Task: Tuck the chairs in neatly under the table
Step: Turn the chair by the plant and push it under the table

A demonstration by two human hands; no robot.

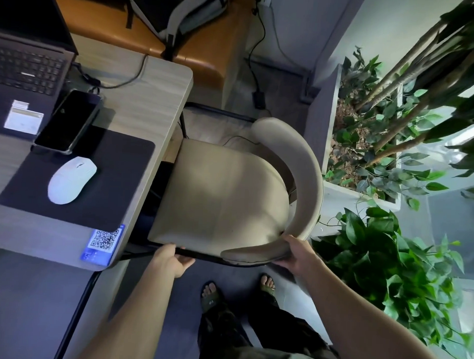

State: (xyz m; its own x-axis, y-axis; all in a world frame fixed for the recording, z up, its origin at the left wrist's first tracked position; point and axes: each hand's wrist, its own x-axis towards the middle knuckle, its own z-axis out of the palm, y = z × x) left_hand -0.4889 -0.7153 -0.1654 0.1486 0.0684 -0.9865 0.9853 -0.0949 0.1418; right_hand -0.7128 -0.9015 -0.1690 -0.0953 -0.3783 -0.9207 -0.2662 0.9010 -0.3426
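Two hands grip chair (pixel 222 195) — fingertips hidden (underneath)

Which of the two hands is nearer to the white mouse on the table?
The left. The left hand grips the chair's front seat edge, beside the table corner, below and right of the white mouse. The right hand holds the curved backrest end, farther right.

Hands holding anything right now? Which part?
Both hold the beige chair. Left hand grips the black frame at the seat's near edge; right hand grips the near end of the curved backrest.
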